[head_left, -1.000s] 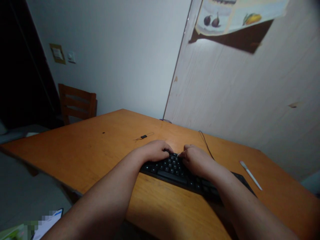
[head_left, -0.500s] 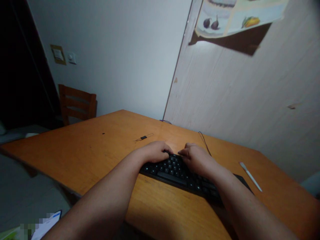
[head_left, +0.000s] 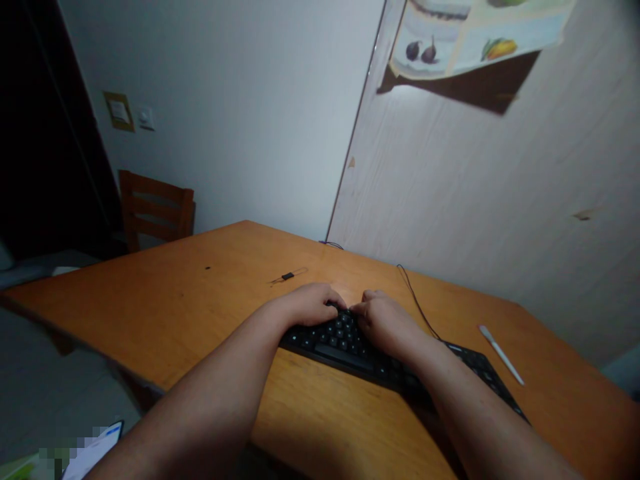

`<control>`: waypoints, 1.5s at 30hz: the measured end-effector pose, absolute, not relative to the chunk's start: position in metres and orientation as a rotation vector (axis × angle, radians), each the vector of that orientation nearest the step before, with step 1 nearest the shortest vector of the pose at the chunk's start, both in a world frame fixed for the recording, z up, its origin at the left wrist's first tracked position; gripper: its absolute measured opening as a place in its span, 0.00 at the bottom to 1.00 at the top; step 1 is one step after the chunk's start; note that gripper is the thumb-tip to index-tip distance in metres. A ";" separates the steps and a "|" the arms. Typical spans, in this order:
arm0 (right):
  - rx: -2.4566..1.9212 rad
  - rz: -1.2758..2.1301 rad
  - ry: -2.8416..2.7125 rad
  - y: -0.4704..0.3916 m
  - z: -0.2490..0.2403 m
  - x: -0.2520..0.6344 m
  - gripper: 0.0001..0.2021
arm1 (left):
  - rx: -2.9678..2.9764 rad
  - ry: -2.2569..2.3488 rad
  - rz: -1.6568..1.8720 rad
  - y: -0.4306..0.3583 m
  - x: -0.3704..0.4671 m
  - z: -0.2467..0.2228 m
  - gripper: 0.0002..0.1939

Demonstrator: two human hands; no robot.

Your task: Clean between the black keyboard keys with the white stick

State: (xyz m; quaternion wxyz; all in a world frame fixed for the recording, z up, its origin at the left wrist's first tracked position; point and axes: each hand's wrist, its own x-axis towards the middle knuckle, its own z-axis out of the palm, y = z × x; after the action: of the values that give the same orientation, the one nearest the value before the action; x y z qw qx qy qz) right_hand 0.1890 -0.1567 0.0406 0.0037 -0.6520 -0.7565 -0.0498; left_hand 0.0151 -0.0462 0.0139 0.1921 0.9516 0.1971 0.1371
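A black keyboard (head_left: 345,359) lies at a slant on the wooden table, its near edge towards me. My left hand (head_left: 316,305) grips its far left part, thumb over the keys and the other fingers along the far edge. Close beside it, my right hand (head_left: 383,320) is at the top rows of keys, with its fingers drawn together and the tips pointing at the left fingertips. Whatever is between the right fingertips is too small to tell. My right forearm hides part of the keyboard's right half.
On the table (head_left: 225,313) lie a small black object with thin wires (head_left: 287,275), a tiny dark piece (head_left: 207,268) and a white-handled brush (head_left: 501,355). A dark cable (head_left: 417,303) runs behind the keyboard. A wooden chair (head_left: 157,207) stands by the wall at the left.
My right hand has moved a little left, so its fingertips are nearer the left hand's. More of the keyboard's right end now shows. The left hand stays in place.
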 end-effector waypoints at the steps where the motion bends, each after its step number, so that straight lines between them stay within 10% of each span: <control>1: -2.032 -0.168 -2.377 -0.158 0.041 0.188 0.16 | 2.674 0.555 0.384 -0.046 0.015 0.014 0.19; 45: -2.206 -0.081 -2.444 -0.161 0.054 0.210 0.14 | 2.723 0.497 0.309 -0.046 0.015 0.015 0.22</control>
State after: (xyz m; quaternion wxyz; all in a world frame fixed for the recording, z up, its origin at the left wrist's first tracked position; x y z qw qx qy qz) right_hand 0.2102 -0.1606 0.0540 -0.0759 -0.6678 -0.7401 -0.0246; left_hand 0.0148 -0.0457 0.0154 0.1773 0.9622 0.1755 0.1090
